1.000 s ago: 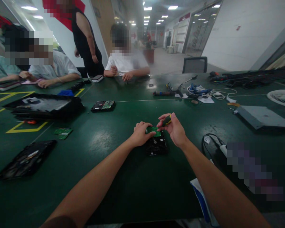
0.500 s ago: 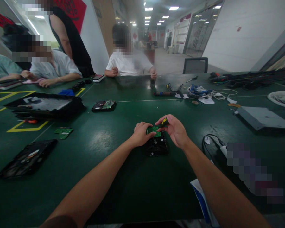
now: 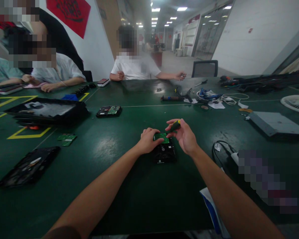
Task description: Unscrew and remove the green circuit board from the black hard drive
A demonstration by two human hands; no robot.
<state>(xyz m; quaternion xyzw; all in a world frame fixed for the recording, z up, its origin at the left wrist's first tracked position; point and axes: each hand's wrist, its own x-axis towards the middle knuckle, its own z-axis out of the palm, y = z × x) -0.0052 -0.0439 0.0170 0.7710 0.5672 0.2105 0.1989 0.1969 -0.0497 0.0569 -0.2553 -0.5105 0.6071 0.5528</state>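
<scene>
A black hard drive (image 3: 163, 153) lies on the green table in front of me, with a green circuit board (image 3: 162, 136) on its far half. My left hand (image 3: 149, 140) is closed around the drive's left side, its thumb resting across the board. In my right hand (image 3: 186, 138) is a screwdriver (image 3: 175, 125) with a dark green and yellow handle, gripped between thumb and fingers. It slants down toward the board's right side; its tip is hidden or too small to make out.
Another hard drive (image 3: 109, 111) sits farther off to the left, near loose circuit boards (image 3: 67, 138) and stacked black trays (image 3: 49, 111). A black casing (image 3: 30, 167) lies at near left. Cables (image 3: 209, 95), a grey metal box (image 3: 277, 123) and a power strip (image 3: 261, 177) are on the right.
My right hand's fingers have shifted and the screwdriver handle has tilted a little up and right. Across the table, a person's arm has stretched to the right. The standing person has leaned left.
</scene>
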